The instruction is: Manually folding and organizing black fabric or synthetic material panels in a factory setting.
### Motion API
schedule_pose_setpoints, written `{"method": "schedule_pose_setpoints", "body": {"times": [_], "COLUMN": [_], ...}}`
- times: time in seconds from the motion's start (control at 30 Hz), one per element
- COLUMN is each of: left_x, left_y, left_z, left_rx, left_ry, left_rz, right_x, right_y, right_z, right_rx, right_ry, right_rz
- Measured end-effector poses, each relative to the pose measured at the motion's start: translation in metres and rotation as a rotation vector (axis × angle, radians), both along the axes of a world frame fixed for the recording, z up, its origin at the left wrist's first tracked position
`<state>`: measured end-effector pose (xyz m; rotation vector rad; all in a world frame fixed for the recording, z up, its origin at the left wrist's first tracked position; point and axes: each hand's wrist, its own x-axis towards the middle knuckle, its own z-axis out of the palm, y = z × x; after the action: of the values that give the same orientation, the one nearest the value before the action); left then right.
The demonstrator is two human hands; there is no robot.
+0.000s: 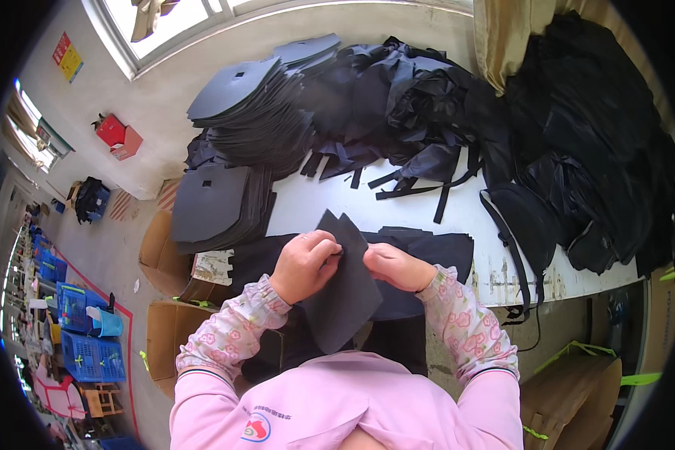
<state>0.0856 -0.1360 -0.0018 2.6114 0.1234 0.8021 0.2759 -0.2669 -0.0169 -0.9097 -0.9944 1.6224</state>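
Between my hands, over the table's front edge, a dark grey foam sheet (343, 292) stands tilted, its top split into two points. My left hand (306, 264) pinches its left side near the top, fingers curled in. On the opposite edge my right hand (399, 265) grips the sheet with thumb and fingers closed. Black fabric (435, 251) lies on the white table (307, 206) beneath and behind the sheet. To the left, a stack of similar grey foam panels (211, 202) with small square cut-outs sits close to my left hand.
Behind stand a taller panel stack (236, 86) and a heap of black fabric with straps (412, 97). Black bags (525, 225) pile up on the right. Cardboard boxes flank me, one left (169, 337) and one right (570, 390). Blue crates (90, 356) line the floor far left.
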Motion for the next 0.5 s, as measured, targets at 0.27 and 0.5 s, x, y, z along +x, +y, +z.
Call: {"method": "schedule_pose_setpoints", "body": {"times": [0.27,0.5], "left_x": [-0.030,-0.180], "left_y": [0.039,0.143], "left_z": [0.019,0.019], "left_rx": [-0.893,-1.001], "left_ry": [-0.194,-0.389], "left_rz": [0.109,0.639], "right_x": [0.059,0.128], "right_y": [0.009,-0.011], "right_z": [-0.028,-0.072], "right_rx": [0.080,-0.115], "right_ry": [-0.714,-1.157], "right_rz": [-0.079,-0.135]}}
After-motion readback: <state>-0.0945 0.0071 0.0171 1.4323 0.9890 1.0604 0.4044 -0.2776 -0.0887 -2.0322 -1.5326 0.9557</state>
